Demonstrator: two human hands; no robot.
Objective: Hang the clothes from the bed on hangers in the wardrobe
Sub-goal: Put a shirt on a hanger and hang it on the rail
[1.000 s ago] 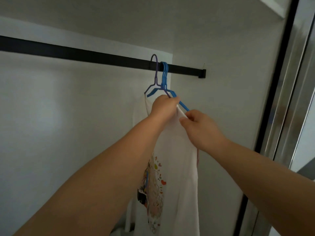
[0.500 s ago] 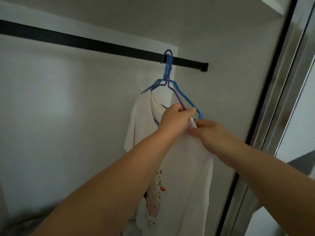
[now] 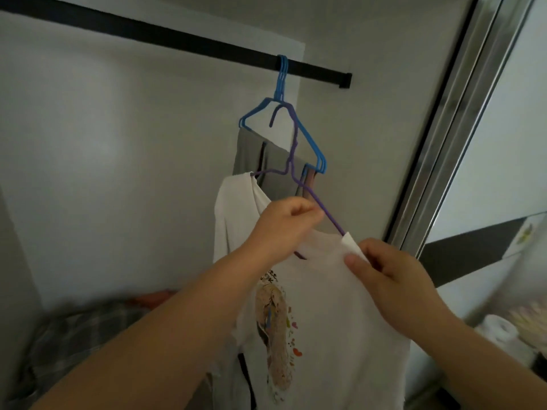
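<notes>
Lifted off the rail now, purple hanger with white shirt, hook free below blue hangers. Left hand clamped on hanger arm and collar. Right hand pinching shirt shoulder.

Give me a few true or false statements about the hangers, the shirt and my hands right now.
1. The purple hanger hooks over the black rail. False: its hook is off the rail, below it.
2. Blue hangers hang on the rail. True.
3. The left hand hangs idle. False: it grips the white T-shirt near the collar.
4. The right hand pinches the T-shirt's shoulder. True.
</notes>
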